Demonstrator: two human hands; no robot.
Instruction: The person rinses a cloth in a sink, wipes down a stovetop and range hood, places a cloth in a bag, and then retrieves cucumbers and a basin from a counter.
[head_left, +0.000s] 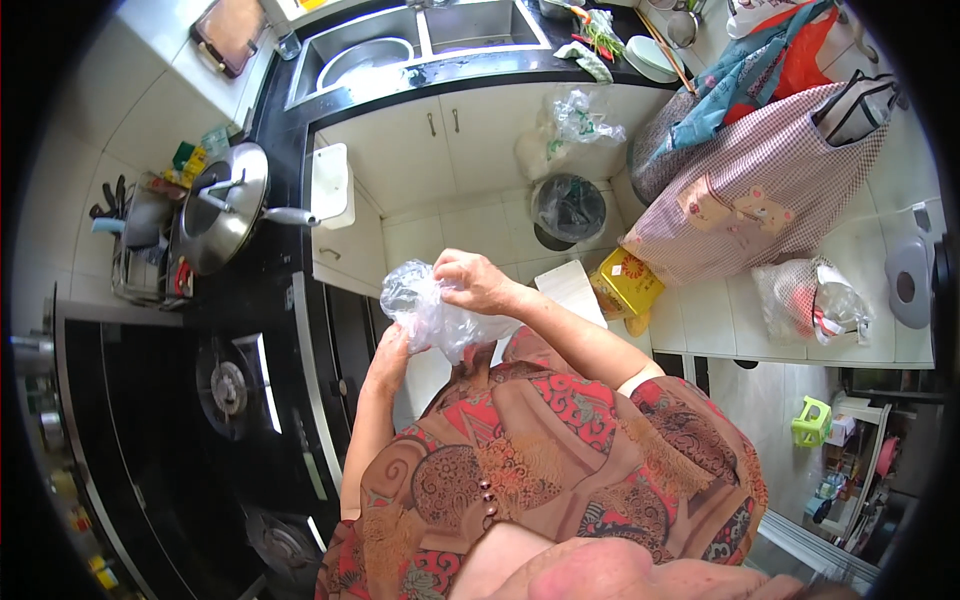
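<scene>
A clear, crumpled plastic bag (457, 330) is stretched between my two hands, in front of my body. The fingers of my left hand (394, 349) pinch its lower left side. Higher up and to the right, my right hand (476, 281) grips the bag's upper part, its fingers bent over the film. The bag bulges out at the upper left. Whether anything lies inside it cannot be made out. The bag and my arms hide part of the floor below.
To the left, a lidded steel wok (225, 206) sits on the black counter near the gas burner (229, 386). A double sink (375, 45) is ahead. A lined waste bin (570, 206) and a yellow tin (626, 283) stand on the floor. A checked apron (750, 187) hangs at right.
</scene>
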